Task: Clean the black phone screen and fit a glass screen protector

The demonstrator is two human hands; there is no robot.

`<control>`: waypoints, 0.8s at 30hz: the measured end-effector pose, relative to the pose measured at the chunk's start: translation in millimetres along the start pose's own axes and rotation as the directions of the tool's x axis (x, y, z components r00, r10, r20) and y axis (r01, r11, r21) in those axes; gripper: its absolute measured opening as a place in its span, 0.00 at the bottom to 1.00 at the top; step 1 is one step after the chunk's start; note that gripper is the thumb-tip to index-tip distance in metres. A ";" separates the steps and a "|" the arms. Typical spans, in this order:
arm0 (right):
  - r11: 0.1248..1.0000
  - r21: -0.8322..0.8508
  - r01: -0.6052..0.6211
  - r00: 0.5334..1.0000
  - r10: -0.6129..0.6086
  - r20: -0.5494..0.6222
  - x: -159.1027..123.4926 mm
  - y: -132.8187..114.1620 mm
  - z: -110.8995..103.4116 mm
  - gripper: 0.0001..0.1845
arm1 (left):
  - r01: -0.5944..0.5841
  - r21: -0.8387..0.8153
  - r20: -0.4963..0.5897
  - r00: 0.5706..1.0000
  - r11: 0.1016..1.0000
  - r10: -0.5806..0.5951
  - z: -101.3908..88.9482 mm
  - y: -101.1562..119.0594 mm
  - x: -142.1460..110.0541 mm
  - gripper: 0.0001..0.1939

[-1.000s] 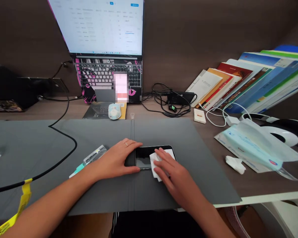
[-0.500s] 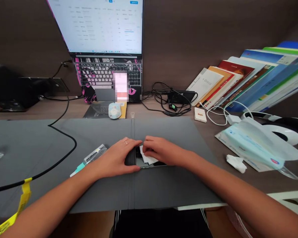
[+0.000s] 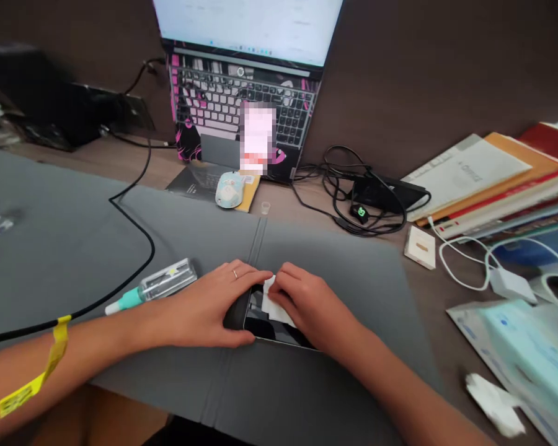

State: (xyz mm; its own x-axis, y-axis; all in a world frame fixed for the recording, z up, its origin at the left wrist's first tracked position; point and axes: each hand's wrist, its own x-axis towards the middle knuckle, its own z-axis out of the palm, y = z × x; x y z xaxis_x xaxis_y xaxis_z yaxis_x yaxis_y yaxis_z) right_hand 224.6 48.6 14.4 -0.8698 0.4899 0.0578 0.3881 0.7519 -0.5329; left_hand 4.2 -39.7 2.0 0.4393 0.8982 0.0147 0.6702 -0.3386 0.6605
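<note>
A phone [image 3: 265,326] with a glossy black screen lies flat on the grey desk mat. My left hand [image 3: 221,303], a ring on one finger, grips its left end, the thumb at the near corner and the fingers at the far corner. My right hand [image 3: 307,303] pinches a folded white tissue [image 3: 274,308] and presses it on the screen. That hand and wrist cover the phone's right part. Just left of my left hand lies a clear spray bottle [image 3: 165,282] with a turquoise neck.
A laptop [image 3: 242,105] stands at the back with a mouse [image 3: 230,189] before it. Tangled black cables [image 3: 353,204] and leaning books [image 3: 474,173] are at right, near a light-blue packet [image 3: 525,347] and a crumpled tissue [image 3: 495,402]. A black cable [image 3: 139,235] crosses the mat [image 3: 74,229].
The camera view has tilted and shifted, so the desk looks rotated and closer. My left hand still holds the phone, and my right hand stays on the screen with the tissue.
</note>
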 end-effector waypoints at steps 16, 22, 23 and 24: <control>0.979 -0.014 0.205 0.978 -0.204 0.031 5.5 -5.0 14.0 0.10 | 0.003 0.006 0.005 1.000 1.000 -0.003 -2.7 -1.8 -2.7 0.44; 0.965 -0.053 0.256 0.962 -0.250 0.107 1.5 -11.4 21.6 0.09 | -0.053 0.012 0.009 0.999 0.999 0.053 -3.5 -2.7 -2.9 0.43; 0.970 -0.048 0.237 0.969 -0.232 0.084 1.1 -11.7 22.5 0.09 | -0.055 0.018 0.010 0.998 0.998 0.055 -3.5 -2.9 -2.9 0.44; 0.975 -0.044 0.216 0.975 -0.214 0.057 0.9 -11.7 23.1 0.08 | -0.052 0.021 0.010 0.999 0.998 0.052 -3.5 -3.0 -2.9 0.45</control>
State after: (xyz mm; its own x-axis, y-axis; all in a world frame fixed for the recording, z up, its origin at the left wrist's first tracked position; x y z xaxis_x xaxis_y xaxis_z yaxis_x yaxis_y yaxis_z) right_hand 212.2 30.0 1.2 -0.9485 0.2921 0.1227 0.2037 0.8589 -0.4700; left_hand -1.2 -40.3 2.5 0.4797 0.8764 0.0411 0.6585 -0.3906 0.6433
